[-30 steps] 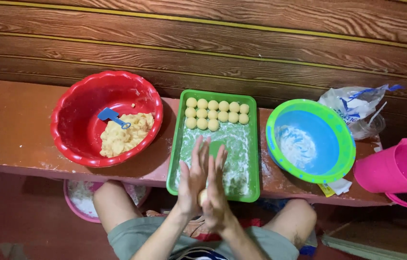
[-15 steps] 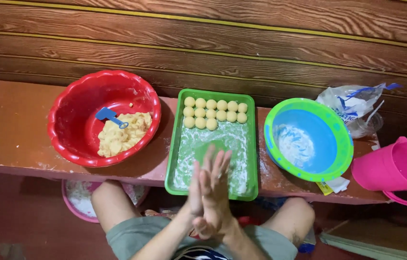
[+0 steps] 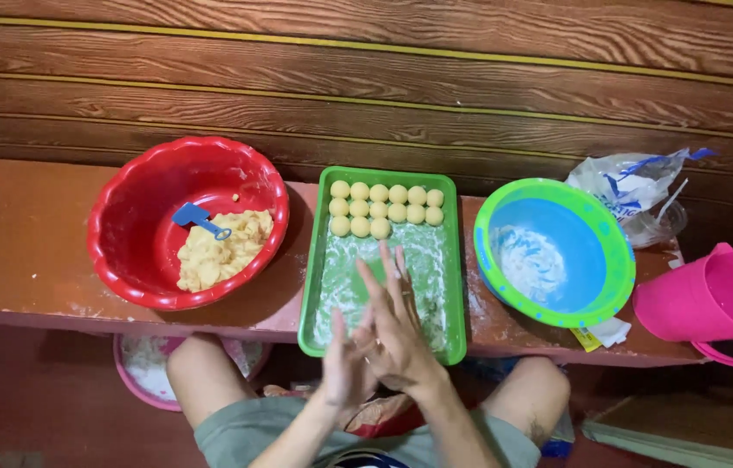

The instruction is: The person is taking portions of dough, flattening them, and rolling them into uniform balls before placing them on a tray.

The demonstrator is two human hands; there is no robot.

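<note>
I press my left hand [image 3: 345,368] and right hand [image 3: 397,334] palm to palm over the green tray [image 3: 319,260]; anything between them is hidden. Rolling step, I judge; next needs placing beside the dough balls [image 3: 381,208].

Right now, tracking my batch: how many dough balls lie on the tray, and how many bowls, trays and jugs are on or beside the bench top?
Dough balls: 15
Red bowl: 1
Blue-and-green bowl: 1
Green tray: 1
Pink jug: 1
Total: 19

dough balls [image 3: 382,209] | pale yellow, three rows | green tray's far end (floured)
</note>
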